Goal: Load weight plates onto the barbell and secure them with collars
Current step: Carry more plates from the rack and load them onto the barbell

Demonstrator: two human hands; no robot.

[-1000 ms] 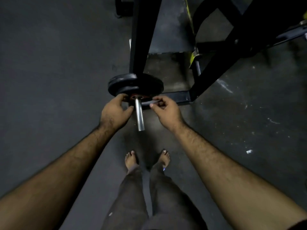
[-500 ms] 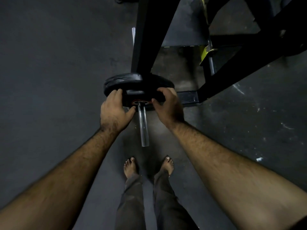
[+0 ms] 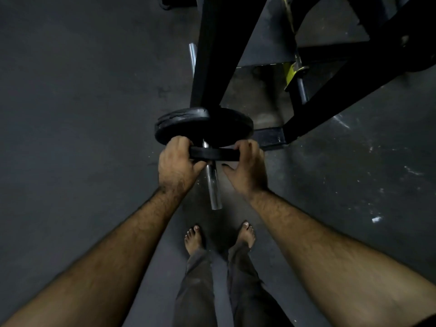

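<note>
– Where was the plate?
– The small black round weight plate sat on the silver steel barbell sleeve, beside the larger black plate.
– Your hands?
– My left hand and right hand gripped its opposite edges.

Small black plate on chrome barbell sleeve, just before larger black plate

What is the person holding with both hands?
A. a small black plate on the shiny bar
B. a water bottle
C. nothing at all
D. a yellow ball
A: the left hand and right hand grip the two ends of a small black plate that sits on the shiny bar, just in front of a bigger plate.
</note>
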